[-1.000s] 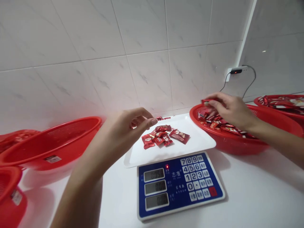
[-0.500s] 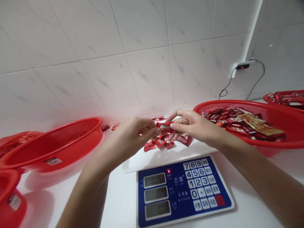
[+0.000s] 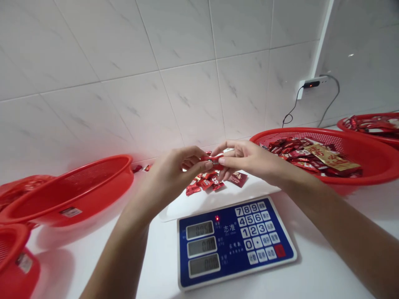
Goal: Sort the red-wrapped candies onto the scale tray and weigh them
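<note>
A small red wrapped candy [image 3: 214, 162] is stretched between my two hands, above the scale. My left hand [image 3: 183, 166] pinches its left end between thumb and fingers. At its other end, the thumb and a finger of my right hand [image 3: 241, 160] close on the wrapper. Several red candy packets [image 3: 205, 182] and a dark red square packet [image 3: 238, 178] lie on the scale's white pan [image 3: 177, 205] below. The scale's blue panel [image 3: 233, 245] faces me, with lit digits and a keypad.
Right of the scale stands a red basket [image 3: 380, 166] full of red packets and a gold one. Behind it is another filled red basket [image 3: 343, 122]. Red baskets [image 3: 102, 195] also stand at left. A tiled wall [image 3: 193, 104] with a socket and cables [image 3: 311, 84] closes the back.
The candy has tilted between my fingers, so its printed face shows less. Both hands stay closed on its ends. The view has shifted slightly.
</note>
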The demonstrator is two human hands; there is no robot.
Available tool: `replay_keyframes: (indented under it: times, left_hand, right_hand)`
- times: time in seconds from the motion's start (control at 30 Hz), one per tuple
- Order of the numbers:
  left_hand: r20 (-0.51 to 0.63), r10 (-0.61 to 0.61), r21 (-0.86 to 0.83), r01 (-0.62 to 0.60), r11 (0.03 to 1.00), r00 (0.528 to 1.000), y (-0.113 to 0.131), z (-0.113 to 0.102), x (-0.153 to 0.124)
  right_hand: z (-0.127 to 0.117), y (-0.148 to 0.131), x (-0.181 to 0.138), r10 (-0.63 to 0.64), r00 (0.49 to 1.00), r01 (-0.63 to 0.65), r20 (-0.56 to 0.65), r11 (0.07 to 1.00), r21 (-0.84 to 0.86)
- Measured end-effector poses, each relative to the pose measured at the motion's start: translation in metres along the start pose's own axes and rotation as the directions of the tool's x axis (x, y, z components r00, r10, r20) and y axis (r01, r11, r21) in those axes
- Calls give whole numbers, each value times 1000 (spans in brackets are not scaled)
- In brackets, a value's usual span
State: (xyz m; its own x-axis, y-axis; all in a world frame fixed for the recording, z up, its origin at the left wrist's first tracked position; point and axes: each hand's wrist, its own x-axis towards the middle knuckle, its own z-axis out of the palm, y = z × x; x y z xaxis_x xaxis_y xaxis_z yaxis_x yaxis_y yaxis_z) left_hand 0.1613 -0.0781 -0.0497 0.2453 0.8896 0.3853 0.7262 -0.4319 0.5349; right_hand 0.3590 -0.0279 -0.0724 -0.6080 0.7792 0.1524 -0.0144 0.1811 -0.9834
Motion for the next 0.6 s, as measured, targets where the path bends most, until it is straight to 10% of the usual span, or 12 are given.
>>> replay_keyframes:
  times: [0.27,0.6]
  left_hand:
    - [-16,134,-54,-135,989,991,-2,-5,2]
    - [95,-86,-62,92,994,992,-15,-1,5]
  right_hand:
    - [-1,9,3,-56,993,32,107,977,211]
    - [0,16,10,-80,997,79,-12,996,-46]
